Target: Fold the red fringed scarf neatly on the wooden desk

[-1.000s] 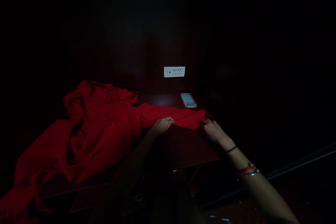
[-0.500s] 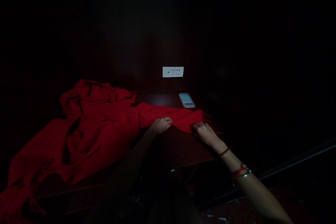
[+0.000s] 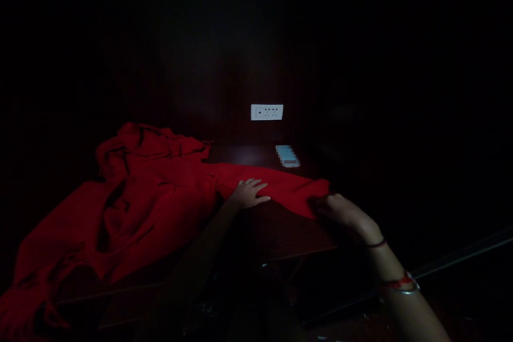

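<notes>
A red fringed scarf [image 3: 156,214] lies crumpled across the dark table, with a narrower stretch running out to the right. On this stretch rests my left hand [image 3: 249,194], its fingers spread over the near edge and a ring on one finger. My right hand [image 3: 344,215] is at the right end of the scarf, touching or very close to the cloth. Its fingers are dark and blurred, so their grip cannot be made out.
Behind the scarf, a pale, pixelated phone-like rectangle [image 3: 287,156] lies on the dark table [image 3: 280,232]. A white socket plate [image 3: 266,112] is on the back wall. Small white scraps [image 3: 323,337] are on the floor below right. Much of the surroundings is very dark.
My left hand's fingers have spread from a closed pinch on the cloth's edge. My right hand has moved right, and the scarf's right end reaches farther right, its fringe no longer visible.
</notes>
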`<state>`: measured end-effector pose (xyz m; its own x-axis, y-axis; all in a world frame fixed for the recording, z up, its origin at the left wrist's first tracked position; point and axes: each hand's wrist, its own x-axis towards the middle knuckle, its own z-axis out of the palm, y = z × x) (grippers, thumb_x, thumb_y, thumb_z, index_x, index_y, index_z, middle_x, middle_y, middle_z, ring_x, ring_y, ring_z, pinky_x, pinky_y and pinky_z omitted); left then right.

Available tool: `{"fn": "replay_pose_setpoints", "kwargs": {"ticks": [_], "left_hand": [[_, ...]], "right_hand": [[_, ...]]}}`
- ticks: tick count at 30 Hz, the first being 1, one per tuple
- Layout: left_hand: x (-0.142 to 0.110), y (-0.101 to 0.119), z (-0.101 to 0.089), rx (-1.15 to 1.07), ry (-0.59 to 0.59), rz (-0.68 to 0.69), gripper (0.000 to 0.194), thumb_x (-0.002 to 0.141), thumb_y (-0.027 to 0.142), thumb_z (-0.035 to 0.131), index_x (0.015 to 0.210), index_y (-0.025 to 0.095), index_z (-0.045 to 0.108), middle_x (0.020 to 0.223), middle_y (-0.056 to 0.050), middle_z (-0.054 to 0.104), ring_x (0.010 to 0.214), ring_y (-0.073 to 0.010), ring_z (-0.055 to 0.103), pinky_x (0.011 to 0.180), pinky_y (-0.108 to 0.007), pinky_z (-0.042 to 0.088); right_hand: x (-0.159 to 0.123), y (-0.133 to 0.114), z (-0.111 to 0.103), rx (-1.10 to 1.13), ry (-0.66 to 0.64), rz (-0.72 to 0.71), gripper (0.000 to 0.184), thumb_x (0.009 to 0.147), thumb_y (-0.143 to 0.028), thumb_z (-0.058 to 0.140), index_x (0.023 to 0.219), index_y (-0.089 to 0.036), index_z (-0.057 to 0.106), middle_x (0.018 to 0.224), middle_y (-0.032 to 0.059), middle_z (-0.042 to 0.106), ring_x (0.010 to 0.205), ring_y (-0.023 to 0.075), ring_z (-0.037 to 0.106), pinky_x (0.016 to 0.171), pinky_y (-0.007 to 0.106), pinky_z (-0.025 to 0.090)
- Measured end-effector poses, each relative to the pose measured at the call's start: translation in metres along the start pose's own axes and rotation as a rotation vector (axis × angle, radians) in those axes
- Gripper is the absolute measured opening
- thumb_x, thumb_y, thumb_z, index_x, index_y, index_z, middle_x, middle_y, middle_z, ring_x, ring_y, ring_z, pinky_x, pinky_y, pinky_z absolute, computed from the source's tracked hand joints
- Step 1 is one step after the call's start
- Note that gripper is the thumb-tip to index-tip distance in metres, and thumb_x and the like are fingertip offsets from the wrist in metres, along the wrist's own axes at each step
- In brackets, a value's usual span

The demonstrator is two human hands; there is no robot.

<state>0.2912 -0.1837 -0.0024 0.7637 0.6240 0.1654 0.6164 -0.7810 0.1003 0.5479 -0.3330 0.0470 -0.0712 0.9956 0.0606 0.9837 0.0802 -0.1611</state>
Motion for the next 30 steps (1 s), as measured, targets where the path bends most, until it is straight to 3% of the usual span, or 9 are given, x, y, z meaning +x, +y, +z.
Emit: {"fn": "replay_pose_setpoints", "kwargs": {"ticks": [4,5,10,15,17,20,23,27,30], "left_hand": [[0.002,0.002,0.000,-0.045,-0.040,-0.109,0.054,0.080,0.058,0.028,0.128,0.034,0.030,0.139,-0.003,0.022,0.124,-0.0352,0.018,0.091,-0.059,0.020],[0.002,-0.001,0.000,-0.047,-0.056,-0.169,0.053,0.080,0.058,0.026,0.129,0.035,0.029,0.140,-0.003,0.019,0.124,-0.0376,0.015,0.090,-0.062,0.018],[0.001,-0.023,-0.001,-0.034,-0.141,-0.505,0.060,0.078,0.061,0.021,0.131,0.032,0.027,0.139,-0.009,0.019,0.120,-0.0462,0.017,0.080,-0.071,0.017],[-0.003,-0.018,-0.004,0.063,-0.068,-0.696,0.054,0.080,0.050,0.029,0.124,0.021,0.042,0.134,-0.017,0.029,0.116,-0.0482,0.024,0.079,-0.072,0.016],[-0.001,-0.007,-0.002,0.111,0.032,-0.649,0.048,0.080,0.041,0.035,0.121,0.016,0.045,0.133,-0.018,0.030,0.118,-0.0450,0.023,0.086,-0.067,0.016],[0.005,0.007,0.004,0.070,0.142,-0.359,0.046,0.083,0.037,0.034,0.125,0.021,0.038,0.138,-0.011,0.022,0.124,-0.0354,0.018,0.094,-0.057,0.020],[0.010,0.009,0.010,-0.029,0.030,-0.162,0.048,0.084,0.045,0.030,0.128,0.028,0.031,0.139,-0.004,0.023,0.126,-0.0304,0.017,0.096,-0.055,0.020],[0.006,0.002,0.011,-0.061,-0.124,-0.186,0.054,0.081,0.053,0.029,0.130,0.029,0.028,0.139,-0.002,0.021,0.125,-0.0340,0.015,0.095,-0.057,0.014],[0.003,-0.001,0.007,-0.068,-0.157,-0.208,0.060,0.079,0.057,0.031,0.131,0.029,0.025,0.139,-0.004,0.021,0.125,-0.0350,0.015,0.095,-0.058,0.016]], "right_hand": [[0.036,-0.019,0.002,0.008,0.269,0.026,0.034,0.085,-0.032,0.036,0.107,-0.015,0.054,0.105,0.0127,0.057,0.093,0.0196,0.053,0.079,0.031,0.041],[0.044,-0.024,0.008,-0.001,0.270,0.045,0.040,0.084,-0.036,0.036,0.116,-0.015,0.048,0.115,0.0138,0.051,0.103,0.0221,0.047,0.083,0.035,0.039],[0.056,-0.026,0.047,-0.043,-0.040,0.184,0.062,0.080,-0.056,0.030,0.133,-0.024,0.023,0.138,0.0111,0.024,0.124,0.0320,0.018,0.091,0.056,0.024],[0.052,-0.002,0.055,0.026,0.012,0.202,0.070,0.076,-0.061,0.031,0.135,-0.024,0.018,0.141,0.0114,0.014,0.126,0.0346,0.010,0.091,0.057,0.024],[0.059,0.008,0.050,0.068,0.108,0.233,0.066,0.079,-0.055,0.034,0.133,-0.018,0.024,0.138,0.0155,0.020,0.124,0.0321,0.019,0.092,0.050,0.028],[0.082,0.019,0.042,0.108,0.243,0.339,0.055,0.081,-0.042,0.038,0.125,-0.010,0.037,0.127,0.0204,0.037,0.115,0.0270,0.037,0.087,0.040,0.036],[0.108,0.025,0.033,0.185,0.229,0.422,0.042,0.077,-0.035,0.045,0.112,-0.012,0.050,0.111,0.0175,0.052,0.099,0.0237,0.051,0.077,0.036,0.042],[0.125,0.025,0.024,0.318,0.099,0.393,0.018,0.065,-0.024,0.056,0.079,-0.015,0.060,0.075,0.0063,0.062,0.069,0.0164,0.058,0.061,0.026,0.044],[0.120,0.019,0.018,0.424,0.138,0.316,0.015,0.069,-0.024,0.049,0.079,-0.015,0.055,0.068,0.0018,0.059,0.057,0.0112,0.054,0.052,0.021,0.041]]}}
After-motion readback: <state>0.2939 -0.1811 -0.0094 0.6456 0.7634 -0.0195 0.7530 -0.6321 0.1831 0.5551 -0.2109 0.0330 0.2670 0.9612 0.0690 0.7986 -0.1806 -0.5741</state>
